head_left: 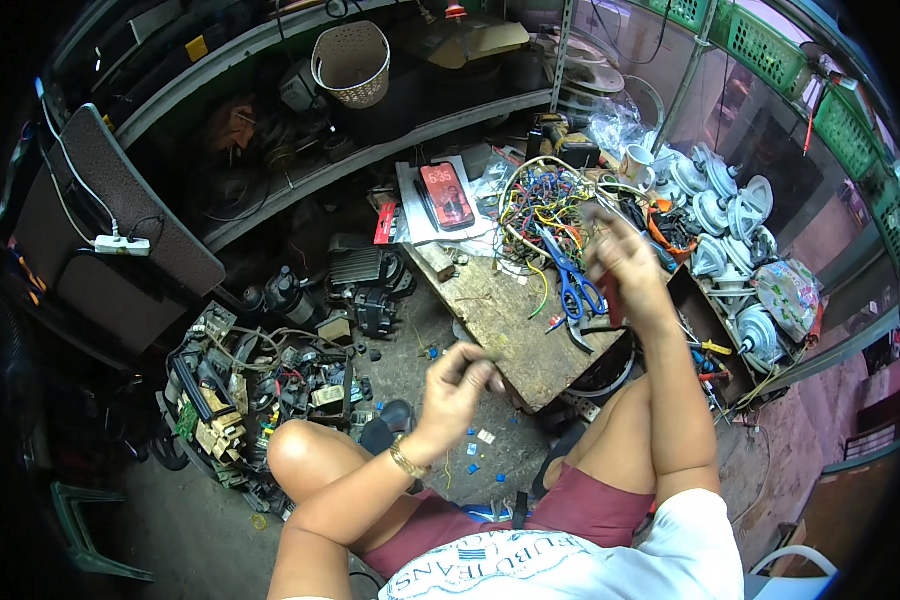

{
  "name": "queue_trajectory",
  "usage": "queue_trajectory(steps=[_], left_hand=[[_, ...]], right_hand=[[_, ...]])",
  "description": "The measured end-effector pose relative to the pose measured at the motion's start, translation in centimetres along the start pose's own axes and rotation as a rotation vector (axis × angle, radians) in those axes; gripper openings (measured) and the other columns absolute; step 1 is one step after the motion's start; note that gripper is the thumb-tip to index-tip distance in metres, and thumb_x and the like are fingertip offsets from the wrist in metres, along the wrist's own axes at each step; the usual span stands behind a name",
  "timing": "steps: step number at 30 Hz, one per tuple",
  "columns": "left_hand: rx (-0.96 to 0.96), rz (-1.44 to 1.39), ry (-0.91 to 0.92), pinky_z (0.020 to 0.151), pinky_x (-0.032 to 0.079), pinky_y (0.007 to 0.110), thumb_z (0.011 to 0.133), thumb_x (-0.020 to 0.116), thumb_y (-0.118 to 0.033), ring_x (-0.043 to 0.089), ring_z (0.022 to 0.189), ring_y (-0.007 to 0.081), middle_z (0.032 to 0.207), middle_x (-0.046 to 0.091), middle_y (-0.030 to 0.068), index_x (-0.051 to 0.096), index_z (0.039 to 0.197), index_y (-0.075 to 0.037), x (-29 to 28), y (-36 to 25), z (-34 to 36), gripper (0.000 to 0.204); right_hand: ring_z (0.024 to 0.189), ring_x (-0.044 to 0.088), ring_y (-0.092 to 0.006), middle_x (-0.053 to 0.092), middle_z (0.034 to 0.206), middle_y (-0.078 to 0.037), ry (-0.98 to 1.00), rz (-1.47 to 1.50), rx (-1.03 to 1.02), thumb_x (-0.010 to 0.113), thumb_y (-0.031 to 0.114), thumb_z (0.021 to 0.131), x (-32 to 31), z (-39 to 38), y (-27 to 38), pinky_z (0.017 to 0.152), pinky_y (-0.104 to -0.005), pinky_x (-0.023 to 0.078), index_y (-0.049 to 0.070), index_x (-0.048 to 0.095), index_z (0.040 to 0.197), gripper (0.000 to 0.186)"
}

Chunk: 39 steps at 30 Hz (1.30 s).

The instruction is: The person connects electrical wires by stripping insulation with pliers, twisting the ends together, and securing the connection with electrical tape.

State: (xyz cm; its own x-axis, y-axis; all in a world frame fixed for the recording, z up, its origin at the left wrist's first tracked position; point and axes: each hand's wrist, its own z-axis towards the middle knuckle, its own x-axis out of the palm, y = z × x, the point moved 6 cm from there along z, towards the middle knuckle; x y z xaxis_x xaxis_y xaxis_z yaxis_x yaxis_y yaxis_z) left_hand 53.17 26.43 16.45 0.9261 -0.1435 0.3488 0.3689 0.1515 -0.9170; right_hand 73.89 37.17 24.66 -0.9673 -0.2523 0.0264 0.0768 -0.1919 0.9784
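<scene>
My left hand, with a gold-coloured bracelet at the wrist, is held in front of the near left edge of a worn wooden board. Its thumb and fingers are pinched together; whatever is between them is too small to make out. Over the right part of the board, my right hand is closed and blurred, around a red-handled hand tool mostly hidden by the palm. Blue-handled scissors lie just left of it, beside a tangle of coloured wires.
Behind the board, a lit phone rests on white paper. White plastic pulley-like parts crowd the right side, near a mug. Scrap circuit boards fill a heap at left; motors sit on the floor. A perforated basket stands on the shelf.
</scene>
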Motion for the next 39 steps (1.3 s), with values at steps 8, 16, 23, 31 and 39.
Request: queue_trajectory(steps=[8,16,23,31,39], left_hand=[[-0.042,-0.13,-0.062,0.061,0.044,0.021,0.093,0.055,-0.015,0.055,0.069,0.0089,0.093,0.059,0.0021,0.053,0.108,-0.006,-0.1,0.4,0.9,0.018],[-0.012,-0.058,0.002,0.064,0.044,0.022,0.094,0.051,-0.015,0.053,0.072,0.0095,0.091,0.055,0.0032,0.049,0.112,-0.006,0.4,0.4,1.1,0.02],[0.041,0.021,0.054,0.062,0.035,0.019,0.094,0.051,-0.019,0.041,0.069,0.0063,0.084,0.048,-0.0005,0.047,0.109,-0.006,0.5,0.3,1.1,0.02],[0.19,0.107,0.024,0.072,0.047,0.026,0.093,0.053,-0.011,0.058,0.079,0.0123,0.087,0.057,0.0046,0.056,0.095,0.0,1.6,-2.0,1.0,0.012],[0.306,0.136,0.015,0.054,0.034,0.018,0.092,0.057,-0.018,0.042,0.059,0.0033,0.074,0.054,-0.0006,0.054,0.092,-0.003,2.1,-2.5,1.2,0.015]], right_hand=[[0.088,0.055,-0.0095,0.062,0.099,-0.011,0.405,-0.062,0.138,0.052,0.006,0.091,9.6,-4.2,-2.2,0.075,-0.0266,0.046,-0.001,0.041,0.122,0.033],[0.078,0.057,-0.0113,0.06,0.087,-0.009,0.391,-0.096,0.067,0.052,0.004,0.091,9.7,-4.1,-1.9,0.069,-0.0284,0.047,-0.003,0.043,0.107,0.02],[0.078,0.058,-0.0128,0.057,0.088,-0.01,0.384,-0.112,0.039,0.053,0.004,0.09,9.6,-4.3,-2.4,0.067,-0.0289,0.047,-0.003,0.045,0.104,0.017],[0.072,0.054,-0.0106,0.055,0.085,-0.007,0.407,0.008,0.078,0.056,0.005,0.089,10.0,-4.6,-1.7,0.065,-0.0265,0.046,-0.003,0.048,0.104,0.019],[0.072,0.053,-0.009,0.055,0.083,-0.005,0.418,0.071,0.086,0.056,0.007,0.089,10.0,-5.1,-1.1,0.065,-0.0249,0.045,-0.002,0.049,0.104,0.019]])
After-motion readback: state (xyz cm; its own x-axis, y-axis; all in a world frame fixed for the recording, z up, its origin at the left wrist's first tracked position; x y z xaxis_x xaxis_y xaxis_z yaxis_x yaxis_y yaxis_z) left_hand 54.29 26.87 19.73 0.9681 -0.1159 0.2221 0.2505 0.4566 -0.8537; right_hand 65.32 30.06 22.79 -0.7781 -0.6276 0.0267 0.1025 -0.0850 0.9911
